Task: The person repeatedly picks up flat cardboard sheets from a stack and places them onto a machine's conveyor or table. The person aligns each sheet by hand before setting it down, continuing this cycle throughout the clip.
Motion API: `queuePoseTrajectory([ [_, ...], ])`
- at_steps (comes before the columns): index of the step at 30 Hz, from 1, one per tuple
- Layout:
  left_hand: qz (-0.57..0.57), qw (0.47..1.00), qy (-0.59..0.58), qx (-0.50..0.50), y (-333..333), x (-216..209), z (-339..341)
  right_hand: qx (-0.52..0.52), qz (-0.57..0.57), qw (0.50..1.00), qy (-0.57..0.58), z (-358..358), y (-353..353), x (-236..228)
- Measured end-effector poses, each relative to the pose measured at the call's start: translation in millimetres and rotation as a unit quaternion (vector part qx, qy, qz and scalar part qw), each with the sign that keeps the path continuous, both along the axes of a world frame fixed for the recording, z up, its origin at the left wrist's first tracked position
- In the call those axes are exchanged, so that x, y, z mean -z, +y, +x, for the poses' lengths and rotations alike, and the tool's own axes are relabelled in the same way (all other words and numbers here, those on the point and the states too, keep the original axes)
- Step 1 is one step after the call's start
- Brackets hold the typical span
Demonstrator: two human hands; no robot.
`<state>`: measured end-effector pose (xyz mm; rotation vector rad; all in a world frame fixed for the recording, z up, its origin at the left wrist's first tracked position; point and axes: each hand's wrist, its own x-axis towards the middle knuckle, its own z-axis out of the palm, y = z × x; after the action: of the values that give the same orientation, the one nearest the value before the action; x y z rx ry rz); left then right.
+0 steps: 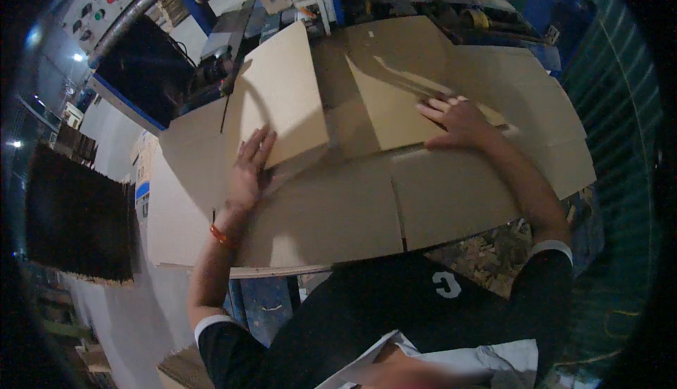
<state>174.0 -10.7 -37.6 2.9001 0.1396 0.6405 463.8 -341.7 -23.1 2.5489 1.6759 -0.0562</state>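
A large flat brown cardboard sheet (324,220) with cut slots lies across the work surface in front of me. On its far part, two lighter panels, a left flap (285,93) and a right flap (395,110), are separated by a darker gap. My left hand (250,167) rests at the near left edge of the left flap, fingers extended. Over the right flap lies my right hand (458,122), its fingers spread and the thumb pointing left. Neither hand grips anything that I can see.
Beyond the cardboard stands a machine (303,5) with metal parts. A control panel (95,5) with buttons is at the far left. A dark stack of sheets (81,209) stands at the left, cardboard scraps (490,258) lie below right, and a green corrugated wall (627,177) rises at the right.
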Motion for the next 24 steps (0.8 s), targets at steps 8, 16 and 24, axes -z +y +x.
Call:
queuePoseTrajectory([
  [8, 0.171, 0.975, -0.033, -0.139, 66, 11, 78, 0.096, 0.103, 0.989, -0.051, 44, 57, 20],
  [16, 0.09, 0.986, -0.127, -0.06, 54, 4, 39, 0.084, 0.15, 0.984, 0.048, -15, 40, -3],
  [24, 0.231, 0.817, 0.015, -0.529, 89, 106, -259, 0.443, 0.681, 0.582, -0.043, -14, -260, 75],
])
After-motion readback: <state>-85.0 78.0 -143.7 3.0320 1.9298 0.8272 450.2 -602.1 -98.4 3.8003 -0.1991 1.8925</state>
